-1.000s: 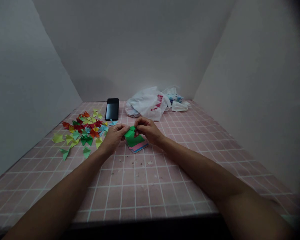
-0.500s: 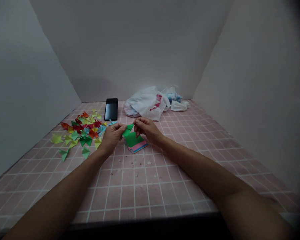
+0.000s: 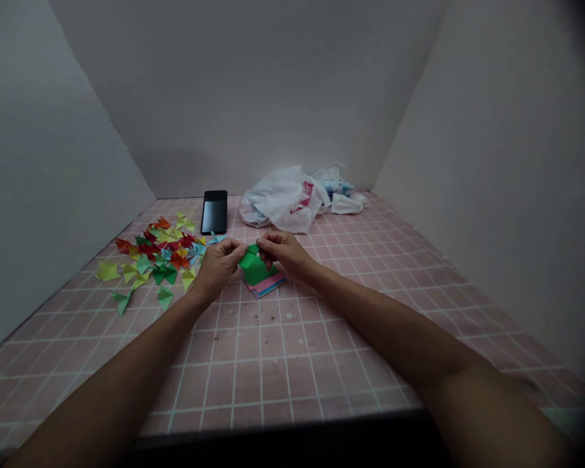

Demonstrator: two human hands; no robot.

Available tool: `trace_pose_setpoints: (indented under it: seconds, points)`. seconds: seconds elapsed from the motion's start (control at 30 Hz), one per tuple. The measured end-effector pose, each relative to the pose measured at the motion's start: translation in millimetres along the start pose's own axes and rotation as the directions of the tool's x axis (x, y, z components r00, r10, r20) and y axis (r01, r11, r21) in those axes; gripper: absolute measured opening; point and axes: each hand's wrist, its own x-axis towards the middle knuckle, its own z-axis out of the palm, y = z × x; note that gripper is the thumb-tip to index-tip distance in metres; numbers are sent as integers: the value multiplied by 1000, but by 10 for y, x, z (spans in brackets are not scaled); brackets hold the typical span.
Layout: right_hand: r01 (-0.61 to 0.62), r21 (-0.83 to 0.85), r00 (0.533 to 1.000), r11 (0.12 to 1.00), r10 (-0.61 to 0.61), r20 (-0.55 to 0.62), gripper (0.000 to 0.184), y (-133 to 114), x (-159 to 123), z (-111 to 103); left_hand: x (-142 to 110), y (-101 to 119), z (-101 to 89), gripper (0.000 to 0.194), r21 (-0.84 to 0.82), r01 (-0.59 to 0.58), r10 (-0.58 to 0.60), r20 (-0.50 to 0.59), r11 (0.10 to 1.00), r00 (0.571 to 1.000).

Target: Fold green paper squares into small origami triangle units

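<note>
A small folded piece of green origami paper (image 3: 253, 249) is pinched between my two hands. My left hand (image 3: 220, 265) grips its left side with thumb and fingertips. On the other side, my right hand (image 3: 283, 252) is closed on the right edge, its fingers partly hiding the paper. Just below lies a stack of square paper sheets (image 3: 268, 283), green on top with pink and blue edges showing beneath. To the left of my left hand, several folded paper shapes (image 3: 164, 273) in red, orange, yellow, green and blue are spread in a loose heap.
A black phone (image 3: 214, 213) lies behind the heap. Further back are a white plastic bag (image 3: 285, 198) with red print and a smaller white and blue packet (image 3: 338, 188). White walls enclose the pink checked tabletop (image 3: 370, 260). Small scraps (image 3: 289, 315) lie nearer me.
My right hand has come slightly left, closer to my left hand. The green paper between them now shows smaller. The whole view has shifted a little.
</note>
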Motion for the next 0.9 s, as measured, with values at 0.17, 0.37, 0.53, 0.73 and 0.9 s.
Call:
trace_pose_setpoints:
  seconds: [0.17,0.37,0.53,0.73,0.9]
  points:
    - [-4,-8,1000,1000,4,1,45,-20,-4,0,3,-1,-7,30,23,-31,31,2,999,1000]
    - [-3,-29,998,1000,5,59,47,-16,-24,18,-6,-35,-13,26,133,-115,111,39,984,993]
    - [-8,-17,994,1000,10,110,45,11,-28,16,-21,-19,-12,25,150,-116,103,89,982,991]
    - [14,-16,988,1000,-12,157,45,-36,-34,1,-23,26,-16,33,37,-67,62,129,997,990]
    - [-2,-56,989,998,10,145,48,-50,-32,8,-15,18,-30,34,29,-74,69,138,997,988]
